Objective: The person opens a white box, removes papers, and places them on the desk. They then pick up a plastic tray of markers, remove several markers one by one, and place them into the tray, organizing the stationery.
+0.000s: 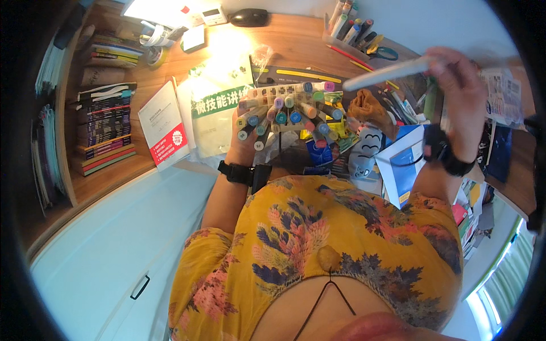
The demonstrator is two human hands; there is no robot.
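Note:
My left hand (244,144) grips the left side of a pale plastic marker rack (273,92), partly hidden behind the pens. Several capped markers (295,117) with coloured, numbered ends stand in it, leaning various ways, and some of its slots at the back left hold none. Raised to the right, my right hand (458,79) holds a long whitish marker-like pen (388,73) by one end; it is blurred, and its other end points left toward the rack. A green and white booklet (217,106) lies beside the rack on the left.
At the back right a clear box (347,42) holds pens and scissors. A brown cloth pouch (367,106), a grey pouch with a drawn face (366,149) and a blue and white box (401,164) lie right of the rack. Books (106,123) fill the left shelf.

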